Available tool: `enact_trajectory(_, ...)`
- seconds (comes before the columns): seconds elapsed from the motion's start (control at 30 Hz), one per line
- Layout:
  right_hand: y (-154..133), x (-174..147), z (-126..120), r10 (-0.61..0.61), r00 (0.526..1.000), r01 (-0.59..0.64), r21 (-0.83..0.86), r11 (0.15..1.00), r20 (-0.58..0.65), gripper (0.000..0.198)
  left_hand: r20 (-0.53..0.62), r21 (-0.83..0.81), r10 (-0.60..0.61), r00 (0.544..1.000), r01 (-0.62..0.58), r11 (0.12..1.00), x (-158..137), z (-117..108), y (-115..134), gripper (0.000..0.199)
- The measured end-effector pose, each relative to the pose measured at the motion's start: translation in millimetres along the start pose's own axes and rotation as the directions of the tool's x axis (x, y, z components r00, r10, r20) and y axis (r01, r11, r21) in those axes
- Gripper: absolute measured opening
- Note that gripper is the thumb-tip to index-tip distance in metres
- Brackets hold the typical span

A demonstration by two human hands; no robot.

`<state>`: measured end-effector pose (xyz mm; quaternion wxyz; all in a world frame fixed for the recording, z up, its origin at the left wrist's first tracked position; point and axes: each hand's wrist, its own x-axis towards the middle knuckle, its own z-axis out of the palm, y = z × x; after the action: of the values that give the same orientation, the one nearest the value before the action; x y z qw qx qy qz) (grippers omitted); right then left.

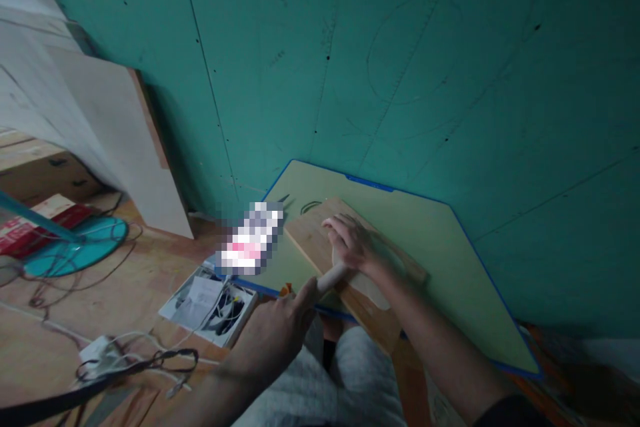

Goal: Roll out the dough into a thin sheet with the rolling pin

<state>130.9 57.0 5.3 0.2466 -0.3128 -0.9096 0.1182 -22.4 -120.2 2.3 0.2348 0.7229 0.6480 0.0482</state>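
A pale, rounded handle (331, 277) runs from my left hand (287, 317), whose fingers are wrapped round it, up to my right hand. It seems to join a flat, pale, rounded piece (373, 290) lying across the wooden board (313, 230), partly under my right forearm. My right hand (350, 243) sits over the board with its fingers curled; whatever they grip is hidden beneath them. The board rests on a pale green folding table (445, 260) with a blue rim, above my lap.
A phone-shaped, blurred bright screen (253, 237) stands at the table's left. Beside it are an open white box (213, 303) with cables and a power strip (103, 357). A teal round base (75, 247) and a leaning panel (125, 140) are further left. A green wall (300, 67) rises behind.
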Motion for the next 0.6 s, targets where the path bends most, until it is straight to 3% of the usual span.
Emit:
enact_trajectory(0.13,4,12,6,0.010,0.998,-0.013,0.058,0.998,0.054,0.033,0.021,-0.054,-0.039,0.999,0.041,0.998,3,-10,-5,0.022)
enact_trajectory(0.37,7,36,12,0.007,0.999,-0.012,0.088,0.996,0.054,0.037,-0.060,0.043,-0.028,0.998,0.030,0.999,13,-23,-23,0.032)
enact_trajectory(0.6,0,-3,-4,-0.054,0.998,0.048,0.146,0.988,0.043,0.043,-0.070,0.064,0.031,0.997,-0.027,0.998,1,-9,-9,0.028)
